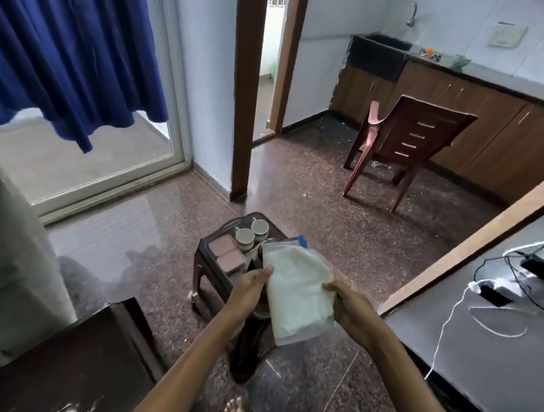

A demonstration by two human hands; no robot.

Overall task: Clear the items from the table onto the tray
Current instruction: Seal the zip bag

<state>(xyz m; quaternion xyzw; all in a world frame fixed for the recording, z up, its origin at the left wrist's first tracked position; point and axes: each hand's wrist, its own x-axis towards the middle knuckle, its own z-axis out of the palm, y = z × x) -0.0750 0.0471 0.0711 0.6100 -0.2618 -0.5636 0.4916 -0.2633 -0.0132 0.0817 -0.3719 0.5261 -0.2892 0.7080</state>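
A clear plastic bag of white grain [295, 291] hangs between both hands above a tray. My left hand [252, 288] grips its left edge and my right hand [349, 301] holds its right side. The dark tray [231, 223] rests on a small brown stool [202, 263]. On the tray stand two white cups [251, 234] and two pink lidded boxes [226, 252]. A metal vessel [261, 247] shows partly behind the bag's top. The bag hides the tray's near part.
A dark wooden table [72, 360] is at lower left. A grey counter [484, 328] with cables and a charger lies at right. A brown chair [416, 145] and kitchen cabinets stand beyond. A blue curtain hangs at upper left. My bare foot [233, 407] is on the floor.
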